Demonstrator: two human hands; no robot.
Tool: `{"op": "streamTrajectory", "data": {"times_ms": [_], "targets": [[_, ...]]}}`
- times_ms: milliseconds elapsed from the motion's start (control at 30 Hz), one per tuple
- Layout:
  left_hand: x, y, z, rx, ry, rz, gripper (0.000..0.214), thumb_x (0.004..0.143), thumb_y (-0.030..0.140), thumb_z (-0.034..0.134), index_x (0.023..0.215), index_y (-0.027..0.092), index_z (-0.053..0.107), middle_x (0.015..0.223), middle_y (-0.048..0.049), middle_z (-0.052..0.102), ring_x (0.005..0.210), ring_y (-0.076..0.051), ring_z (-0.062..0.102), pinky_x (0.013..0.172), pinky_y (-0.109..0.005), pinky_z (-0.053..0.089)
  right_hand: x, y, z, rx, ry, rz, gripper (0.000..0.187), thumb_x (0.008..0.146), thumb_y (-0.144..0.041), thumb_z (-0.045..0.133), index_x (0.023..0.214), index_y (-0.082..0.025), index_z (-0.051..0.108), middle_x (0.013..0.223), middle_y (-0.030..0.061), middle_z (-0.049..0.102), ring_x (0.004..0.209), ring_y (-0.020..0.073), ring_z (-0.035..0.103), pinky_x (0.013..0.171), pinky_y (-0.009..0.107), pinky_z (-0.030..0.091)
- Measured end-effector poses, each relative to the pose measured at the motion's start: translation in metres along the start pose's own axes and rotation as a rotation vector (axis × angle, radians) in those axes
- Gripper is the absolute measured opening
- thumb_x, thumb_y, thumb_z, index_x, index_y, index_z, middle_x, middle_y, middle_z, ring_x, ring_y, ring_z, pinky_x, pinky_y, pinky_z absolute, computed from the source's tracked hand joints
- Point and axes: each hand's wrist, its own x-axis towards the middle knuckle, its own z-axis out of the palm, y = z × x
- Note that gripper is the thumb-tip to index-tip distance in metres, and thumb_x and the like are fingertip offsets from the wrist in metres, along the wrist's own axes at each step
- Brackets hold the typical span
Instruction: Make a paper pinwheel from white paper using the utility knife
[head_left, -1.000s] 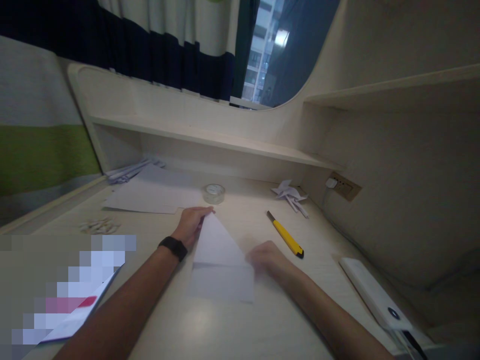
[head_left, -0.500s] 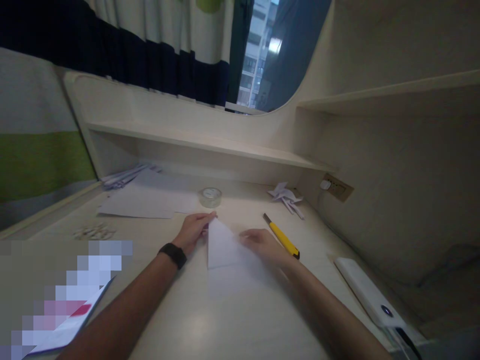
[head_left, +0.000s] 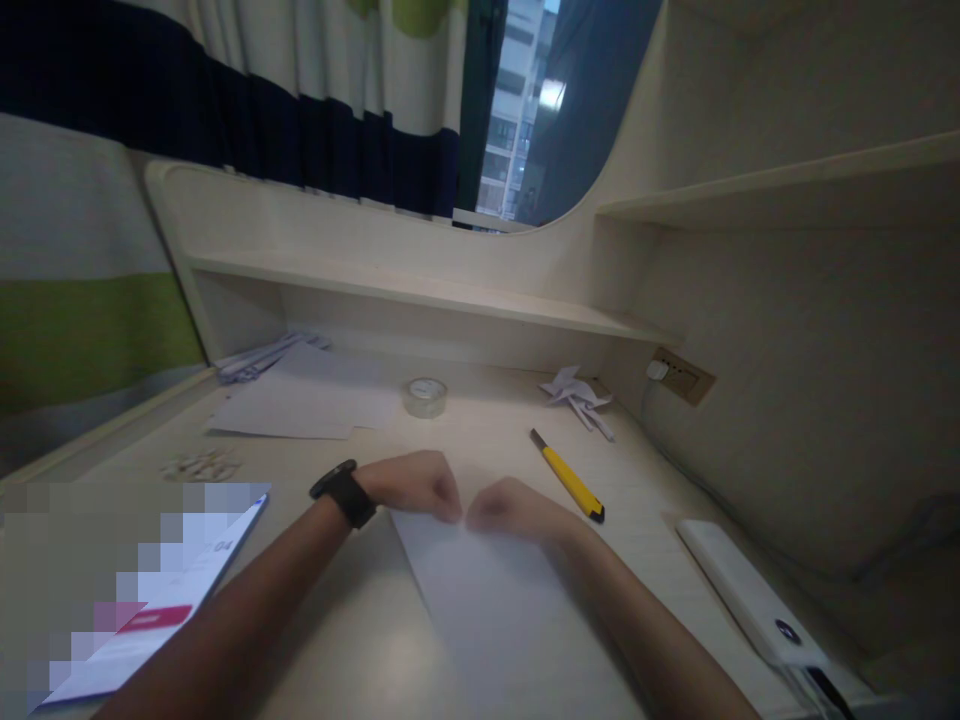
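Observation:
A white sheet of paper (head_left: 484,600) stretches from my two hands toward me over the desk, its near end blurred. My left hand (head_left: 420,482), with a black watch on the wrist, has its fingers closed on the paper's far edge. Close beside it, my right hand (head_left: 514,508) pinches the same edge, slightly smeared by motion. The fingertips of both hands nearly meet. To the right of my right hand lies a yellow utility knife (head_left: 568,475). A roll of clear tape (head_left: 425,397) sits just beyond my hands.
Flat paper sheets (head_left: 300,400) lie at the back left, near a small pile of pale bits (head_left: 201,464). Folded paper pinwheels (head_left: 576,392) rest at the back right. A white power strip (head_left: 742,590) runs along the right, and a partly blurred booklet or screen (head_left: 187,600) lies front left.
Both hands have drawn nearer me and come together at the paper's far edge. The paper, which showed a folded slanted corner, now appears as one long flat sheet.

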Motion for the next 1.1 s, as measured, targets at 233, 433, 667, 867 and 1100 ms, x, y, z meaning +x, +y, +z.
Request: {"op": "streamTrajectory", "data": {"times_ms": [233, 433, 667, 867, 1100], "targets": [[0.011, -0.008, 0.023, 0.126, -0.011, 0.029, 0.013, 0.063, 0.031, 0.069, 0.056, 0.021, 0.073, 0.046, 0.0017, 0.061, 0.040, -0.011, 0.045, 0.043, -0.022, 0.025, -0.004, 0.001, 0.007, -0.189, -0.030, -0.025, 0.015, 0.077, -0.021, 0.059, 0.080, -0.016, 0.073, 0.068, 0.0000, 0.067, 0.060, 0.0116, 0.055, 0.057, 0.020, 0.038], [-0.007, -0.005, 0.042, 0.268, 0.122, -0.049, 0.023, 0.054, 0.041, 0.078, 0.050, 0.022, 0.067, 0.047, 0.0003, 0.061, 0.038, -0.011, 0.043, 0.042, -0.023, 0.022, -0.017, 0.004, 0.012, -0.476, -0.162, -0.159, 0.055, 0.052, -0.051, 0.082, 0.096, -0.021, 0.071, 0.084, 0.0024, 0.065, 0.074, 0.0172, 0.056, 0.066, 0.024, 0.038], [-0.028, -0.010, 0.077, 0.367, 0.198, 0.123, 0.017, 0.068, 0.031, 0.074, 0.083, 0.023, 0.069, 0.082, 0.0001, 0.068, 0.074, -0.017, 0.060, 0.064, -0.025, 0.040, 0.010, 0.023, 0.013, -0.615, -0.057, -0.123, 0.050, 0.054, -0.053, 0.082, 0.088, -0.019, 0.069, 0.082, 0.0020, 0.059, 0.076, 0.0171, 0.053, 0.064, 0.024, 0.036], [-0.034, -0.033, 0.071, 0.630, 0.414, 0.127, 0.018, 0.089, 0.018, 0.048, 0.094, 0.019, 0.065, 0.097, -0.0068, 0.065, 0.093, -0.021, 0.056, 0.084, -0.034, 0.042, 0.029, 0.019, 0.014, -0.808, 0.338, -0.218, 0.021, 0.085, -0.031, 0.061, 0.100, -0.018, 0.066, 0.099, 0.0091, 0.064, 0.095, 0.0218, 0.054, 0.084, 0.032, 0.040], [-0.029, -0.045, 0.074, 0.736, 0.550, 0.073, 0.026, 0.095, 0.019, 0.040, 0.099, 0.016, 0.065, 0.100, -0.0093, 0.065, 0.093, -0.022, 0.054, 0.087, -0.038, 0.042, 0.030, 0.019, 0.037, -0.833, 0.275, -0.263, 0.034, 0.092, -0.018, 0.039, 0.122, -0.016, 0.054, 0.125, 0.0107, 0.058, 0.115, 0.0221, 0.052, 0.100, 0.037, 0.034]]}}
